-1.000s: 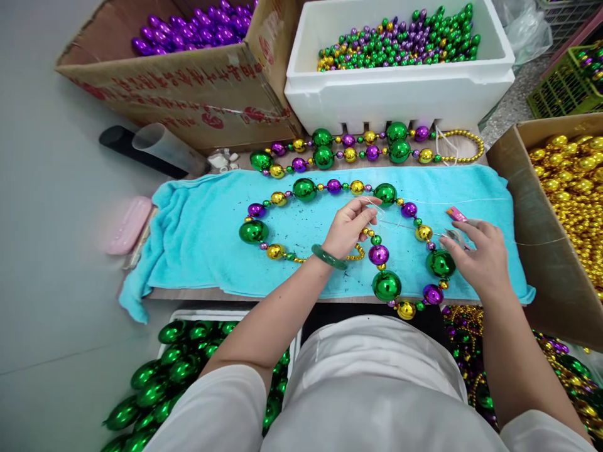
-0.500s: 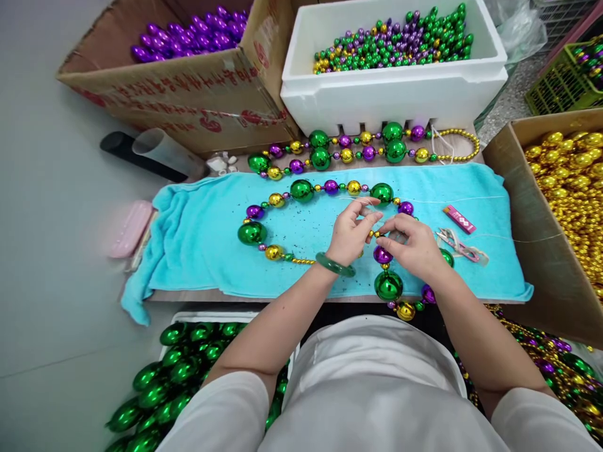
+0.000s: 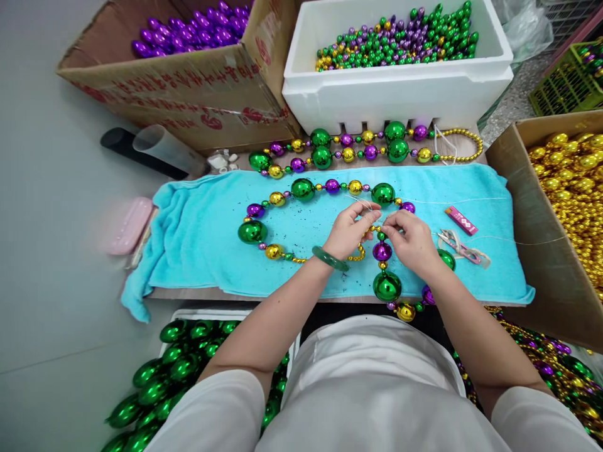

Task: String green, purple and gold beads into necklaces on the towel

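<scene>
My left hand (image 3: 354, 226), with a green bangle (image 3: 330, 258) at the wrist, pinches white string at the end of a bead necklace (image 3: 303, 189). Small gold beads show just under its fingertips. Close beside it, my right hand (image 3: 409, 238) has its thumb and forefinger closed on the thin string near the same small beads. Large green, purple and gold balls of the necklace lie in a loop on a turquoise towel (image 3: 202, 232). To the right rest small scissors (image 3: 464, 248) with pale wrapping on them and a pink packet (image 3: 461, 220).
A second bead necklace (image 3: 398, 150) lies behind the towel. Beyond stand a cardboard box (image 3: 188, 88) of purple balls and a white foam box (image 3: 396, 94) of small beads. A box of gold beads (image 3: 532, 207) is at right. A pink soap case (image 3: 132, 226) sits left.
My right hand has let go of the scissors, which now lie on the towel. It has moved left to the string beside my left hand, which stays nearly in place.
</scene>
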`<state>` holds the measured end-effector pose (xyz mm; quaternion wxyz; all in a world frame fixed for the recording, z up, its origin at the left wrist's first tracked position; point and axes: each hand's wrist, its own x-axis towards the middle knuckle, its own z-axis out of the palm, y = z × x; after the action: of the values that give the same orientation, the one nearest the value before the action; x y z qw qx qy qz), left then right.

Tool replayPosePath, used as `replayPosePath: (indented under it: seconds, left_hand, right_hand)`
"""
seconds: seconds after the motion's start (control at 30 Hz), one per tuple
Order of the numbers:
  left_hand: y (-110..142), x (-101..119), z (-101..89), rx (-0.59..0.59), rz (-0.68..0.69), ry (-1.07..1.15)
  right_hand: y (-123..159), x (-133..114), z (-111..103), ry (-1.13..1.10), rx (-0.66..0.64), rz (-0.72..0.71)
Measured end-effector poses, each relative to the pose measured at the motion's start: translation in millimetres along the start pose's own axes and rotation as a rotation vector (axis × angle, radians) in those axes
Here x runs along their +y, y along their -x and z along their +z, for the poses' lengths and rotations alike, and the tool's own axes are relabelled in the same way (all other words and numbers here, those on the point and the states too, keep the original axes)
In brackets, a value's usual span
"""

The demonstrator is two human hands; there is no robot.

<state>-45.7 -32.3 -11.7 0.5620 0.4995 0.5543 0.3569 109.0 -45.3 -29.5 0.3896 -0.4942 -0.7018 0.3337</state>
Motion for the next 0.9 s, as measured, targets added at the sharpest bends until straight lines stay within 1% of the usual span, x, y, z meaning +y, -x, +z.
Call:
replayPosePath:
  seconds: [0.03,0.07,0.17,0.2,0.23,0.27,0.33,0.4,0.47,0.53,0.6,0.7,0.77,0.9]
  left_hand:
    - [0.8,-1.1,-2.8,0.007,0.031,-0.077]
    - [2.6,-2.4,-5.4,0.042,0.083,-0.182]
    - [14.4,-7.6,-7.9,0.252,0.327,-0.578]
    - [20.0,-9.7,-6.2,0.301,0.402,-0.696]
    - [25.7,-12.0,-3.1,0.317,0.457,-0.792]
    - [31.0,-14.5,1.2,0.301,0.488,-0.862]
    - [39.0,-19.2,11.7,0.246,0.484,-0.937]
    - [42.3,-23.2,22.2,0.222,0.433,-0.945]
    - [42.1,-26.8,30.2,0.230,0.393,-0.915]
    - [40.6,-30.9,34.5,0.234,0.389,-0.877]
    - [39.1,-36.0,35.2,0.206,0.421,-0.832]
    - [36.4,-43.2,31.9,0.117,0.507,-0.710]
    - [34.1,-44.8,29.5,0.092,0.539,-0.629]
    - [29.9,-39.3,28.8,0.067,0.482,-0.595]
  right_hand:
    - [-0.4,2.0,-0.1,0.023,-0.005,-0.005]
    - [-1.0,4.0,-0.3,0.040,-0.008,-0.004]
    - [-3.1,9.2,-1.6,0.063,-0.002,0.023]
    - [-3.9,10.3,-2.1,0.061,0.002,0.033]
    - [-4.7,10.8,-2.5,0.056,0.006,0.044]
    - [-5.4,10.9,-2.7,0.045,0.008,0.056]
    - [-6.7,9.6,-2.8,0.018,0.007,0.077]
    - [-8.0,7.4,-2.6,0.002,0.017,0.099]
    - [-9.4,5.7,-2.9,-0.005,0.031,0.130]
    - [-11.0,5.4,-4.2,-0.016,0.037,0.175]
    - [-12.4,6.5,-6.5,-0.044,0.026,0.220]
    - [-13.5,9.2,-10.0,-0.113,0.010,0.268]
    - [-13.5,10.3,-11.0,-0.169,-0.003,0.290]
    - [-13.6,10.9,-11.8,-0.212,-0.013,0.318]
